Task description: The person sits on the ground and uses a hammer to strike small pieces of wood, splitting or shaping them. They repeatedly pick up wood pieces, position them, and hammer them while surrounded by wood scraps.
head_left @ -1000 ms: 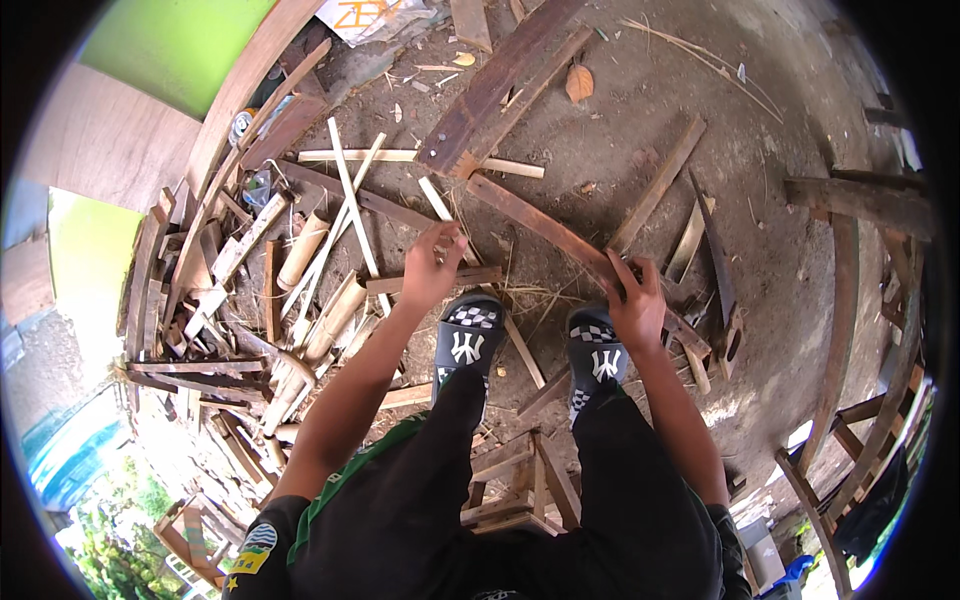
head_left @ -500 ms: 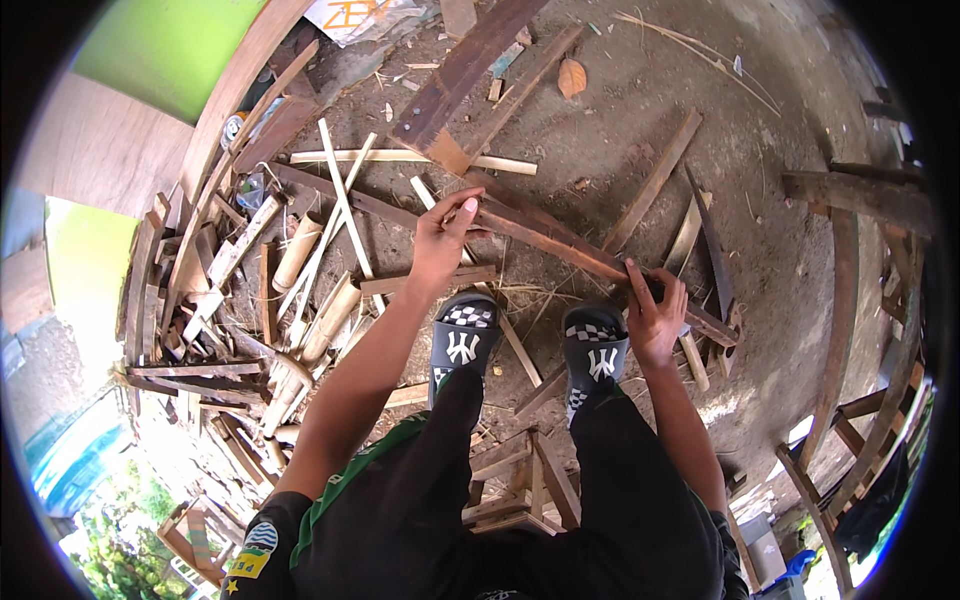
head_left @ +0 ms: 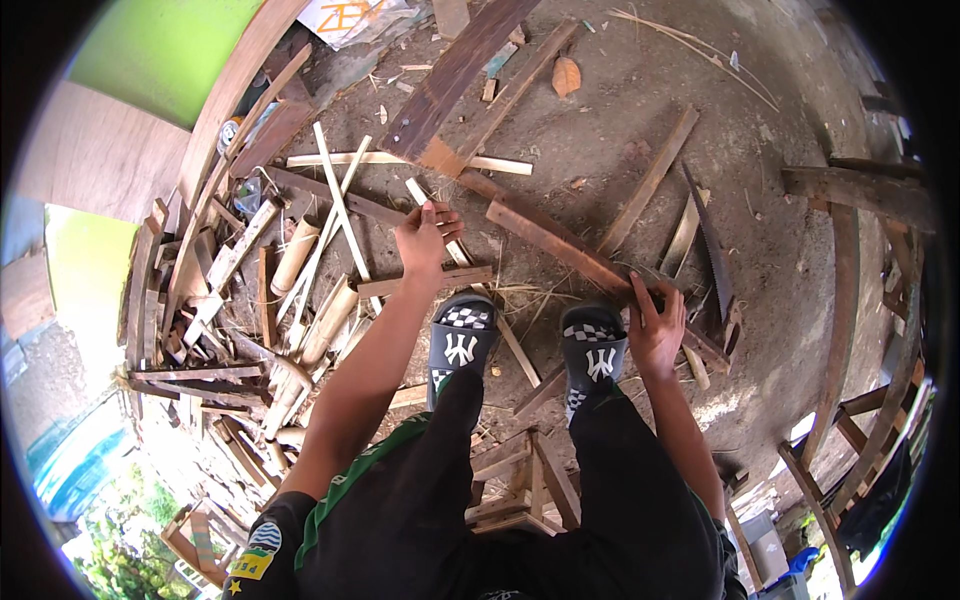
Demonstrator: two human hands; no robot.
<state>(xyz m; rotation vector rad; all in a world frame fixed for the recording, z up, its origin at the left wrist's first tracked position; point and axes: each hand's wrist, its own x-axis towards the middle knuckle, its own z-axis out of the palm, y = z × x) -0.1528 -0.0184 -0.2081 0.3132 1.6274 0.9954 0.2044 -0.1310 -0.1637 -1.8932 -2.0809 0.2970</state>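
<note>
I stand in black sandals (head_left: pixel 462 340) on bare ground strewn with scrap wood. A long reddish-brown plank (head_left: pixel 555 245) lies slanted just ahead of my feet. My right hand (head_left: pixel 655 325) grips its right part, fingers curled over its edge. My left hand (head_left: pixel 425 238) hovers with fingers spread over pale thin strips (head_left: pixel 335 200), just left of the plank's left end and not holding anything. A short brown batten (head_left: pixel 420 283) lies under my left wrist.
A heap of bamboo pieces and offcuts (head_left: pixel 250 310) fills the left side. A wide dark board (head_left: pixel 455 75) lies far ahead. A dark saw-like blade (head_left: pixel 708 240) and loose slats lie to the right. A small wooden frame (head_left: pixel 525 480) stands behind my feet.
The plank and my right hand have shifted down and to the right. My left hand has come off the plank's end and opened.
</note>
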